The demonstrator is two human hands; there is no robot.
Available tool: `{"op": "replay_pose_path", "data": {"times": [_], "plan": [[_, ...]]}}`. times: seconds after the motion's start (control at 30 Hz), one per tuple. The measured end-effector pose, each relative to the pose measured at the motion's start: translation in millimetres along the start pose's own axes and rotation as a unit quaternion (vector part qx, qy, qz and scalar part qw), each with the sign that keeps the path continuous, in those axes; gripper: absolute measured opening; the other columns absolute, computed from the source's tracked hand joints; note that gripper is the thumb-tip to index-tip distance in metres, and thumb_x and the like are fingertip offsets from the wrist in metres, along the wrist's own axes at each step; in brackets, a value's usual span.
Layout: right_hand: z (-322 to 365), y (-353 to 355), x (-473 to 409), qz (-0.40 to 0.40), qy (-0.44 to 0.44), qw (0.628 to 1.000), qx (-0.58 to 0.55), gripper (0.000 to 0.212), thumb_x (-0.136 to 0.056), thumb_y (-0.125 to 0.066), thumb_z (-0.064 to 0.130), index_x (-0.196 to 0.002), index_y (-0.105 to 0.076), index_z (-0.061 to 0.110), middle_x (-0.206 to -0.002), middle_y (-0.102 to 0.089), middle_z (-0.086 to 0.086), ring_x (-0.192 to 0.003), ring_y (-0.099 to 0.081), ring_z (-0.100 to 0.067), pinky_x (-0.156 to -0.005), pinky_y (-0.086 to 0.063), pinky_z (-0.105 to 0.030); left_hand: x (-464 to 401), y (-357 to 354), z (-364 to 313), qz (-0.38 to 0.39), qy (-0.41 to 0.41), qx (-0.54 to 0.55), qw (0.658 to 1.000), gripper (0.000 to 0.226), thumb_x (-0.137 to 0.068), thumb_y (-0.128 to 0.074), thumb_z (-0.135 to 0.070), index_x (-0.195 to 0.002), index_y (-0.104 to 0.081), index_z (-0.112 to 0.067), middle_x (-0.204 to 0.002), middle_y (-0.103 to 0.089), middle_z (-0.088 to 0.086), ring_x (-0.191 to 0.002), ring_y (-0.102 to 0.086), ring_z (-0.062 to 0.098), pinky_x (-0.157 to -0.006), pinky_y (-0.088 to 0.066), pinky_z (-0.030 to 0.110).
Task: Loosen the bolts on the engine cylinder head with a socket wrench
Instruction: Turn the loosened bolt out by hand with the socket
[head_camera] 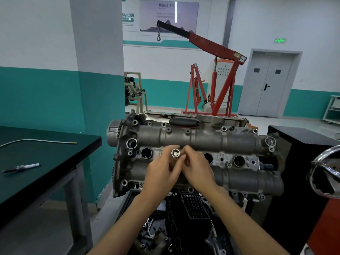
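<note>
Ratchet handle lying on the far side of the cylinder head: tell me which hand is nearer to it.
Right, narrowly. The right hand sits below the ratchet handle; the left hand, gripping the socket, is below and farther left.

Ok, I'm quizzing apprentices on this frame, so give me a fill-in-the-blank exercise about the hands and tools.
1. Both hands, left hand and right hand, hold a small metal ____ above the cylinder head.
2. The ratchet wrench lies on the head's ____ edge, untouched.
3. The marker pen lies on the dark table to the person's ____.

Missing words: socket; far; left
</note>
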State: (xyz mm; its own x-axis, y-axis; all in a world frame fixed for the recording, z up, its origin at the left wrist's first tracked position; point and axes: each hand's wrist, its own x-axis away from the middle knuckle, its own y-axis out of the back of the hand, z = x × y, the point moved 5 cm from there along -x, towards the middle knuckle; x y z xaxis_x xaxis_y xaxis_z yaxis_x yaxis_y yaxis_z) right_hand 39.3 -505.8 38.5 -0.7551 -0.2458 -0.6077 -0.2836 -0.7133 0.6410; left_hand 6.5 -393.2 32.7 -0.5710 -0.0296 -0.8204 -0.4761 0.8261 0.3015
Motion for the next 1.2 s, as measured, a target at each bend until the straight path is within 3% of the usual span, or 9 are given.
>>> {"op": "replay_pose_path", "data": {"times": [0.1,0.23,0.4,0.53,0.67,0.73,0.87,1.03,1.2], "plan": [[2,0,1,0.005,0.006,1.0,0.01,0.007,-0.089,-0.052,0.023,-0.087,-0.046,0.023,-0.084,-0.062,0.005,-0.075,-0.057,-0.014,-0.06,-0.039,-0.027,2,0,1,0.018,-0.014,-0.003,1.0,0.026,-0.092,-0.047,-0.028,-0.115,-0.055,-0.02,-0.065,-0.056,-0.013,-0.059,-0.051,0.002,-0.055,-0.036,0.012],[5,-1,2,0.0,0.035,0.999,0.039,0.011,-0.092,-0.048,0.023,-0.101,-0.053,0.019,-0.084,-0.06,0.006,-0.076,-0.058,-0.015,-0.058,-0.033,-0.024,-3,4,-1,-0.022,-0.004,0.029,0.999,0.006,-0.091,-0.051,-0.036,-0.086,-0.049,-0.032,-0.048,-0.045,-0.003,-0.043,-0.042,0.009,-0.042,-0.029,0.013],[0,-2,0,-0.002,-0.009,1.0,0.019,0.02,-0.083,-0.058,0.029,-0.101,-0.049,0.029,-0.078,-0.058,0.013,-0.071,-0.055,-0.008,-0.053,-0.033,-0.023,-4,3,-2,-0.031,0.013,0.048,0.998,0.022,-0.083,-0.053,-0.047,-0.073,-0.035,-0.04,-0.047,-0.04,-0.007,-0.041,-0.034,0.007,-0.04,-0.025,0.013],[-2,-1,0,-0.009,0.009,1.0,0.012,0.014,-0.086,-0.055,0.024,-0.08,-0.042,0.026,-0.067,-0.051,0.01,-0.059,-0.047,-0.006,-0.05,-0.028,-0.022,1,1,-1,-0.005,-0.009,0.039,0.999,0.011,-0.09,-0.05,-0.046,-0.087,-0.041,-0.042,-0.053,-0.05,-0.008,-0.047,-0.044,0.006,-0.046,-0.031,0.01],[5,-1,4,-0.012,0.056,0.997,0.053,0.01,-0.09,-0.05,0.019,-0.086,-0.044,0.025,-0.071,-0.05,0.011,-0.063,-0.049,-0.013,-0.051,-0.023,-0.022,5,-2,2,0.03,-0.005,0.008,0.999,0.015,-0.095,-0.045,-0.026,-0.109,-0.05,-0.024,-0.066,-0.053,-0.017,-0.058,-0.05,0.003,-0.053,-0.033,0.01],[8,0,4,-0.018,0.073,0.995,0.069,0.011,-0.092,-0.048,0.019,-0.101,-0.054,0.02,-0.078,-0.059,0.005,-0.071,-0.053,-0.015,-0.053,-0.023,-0.022,4,-2,3,0.024,0.01,0.008,1.0,0.005,-0.095,-0.047,-0.022,-0.097,-0.047,-0.026,-0.059,-0.049,-0.016,-0.053,-0.049,-0.001,-0.049,-0.031,0.008],[7,0,3,-0.017,0.047,0.998,0.033,0.03,-0.087,-0.053,0.024,-0.117,-0.051,0.026,-0.088,-0.064,0.004,-0.078,-0.058,-0.014,-0.058,-0.041,-0.028,0,1,1,-0.019,0.028,0.033,0.999,0.031,-0.089,-0.059,-0.024,-0.076,-0.033,-0.035,-0.047,-0.042,-0.011,-0.043,-0.039,0.002,-0.042,-0.028,0.01],[0,0,2,-0.026,0.025,0.999,0.008,0.01,-0.086,-0.055,0.023,-0.081,-0.046,0.021,-0.065,-0.05,0.008,-0.059,-0.048,-0.011,-0.051,-0.033,-0.028,1,0,-2,-0.02,0.005,0.017,1.0,0.02,-0.089,-0.055,-0.037,-0.083,-0.035,-0.036,-0.048,-0.039,-0.012,-0.045,-0.041,0.002,-0.044,-0.029,0.009],[4,1,4,-0.038,0.055,0.997,0.025,0.013,-0.09,-0.051,0.02,-0.08,-0.044,0.025,-0.064,-0.045,0.014,-0.056,-0.043,-0.004,-0.05,-0.03,-0.022,4,-4,1,0.018,-0.017,0.005,1.0,0.018,-0.095,-0.041,-0.032,-0.111,-0.045,-0.027,-0.065,-0.055,-0.014,-0.057,-0.05,0.006,-0.053,-0.031,0.011]]}}
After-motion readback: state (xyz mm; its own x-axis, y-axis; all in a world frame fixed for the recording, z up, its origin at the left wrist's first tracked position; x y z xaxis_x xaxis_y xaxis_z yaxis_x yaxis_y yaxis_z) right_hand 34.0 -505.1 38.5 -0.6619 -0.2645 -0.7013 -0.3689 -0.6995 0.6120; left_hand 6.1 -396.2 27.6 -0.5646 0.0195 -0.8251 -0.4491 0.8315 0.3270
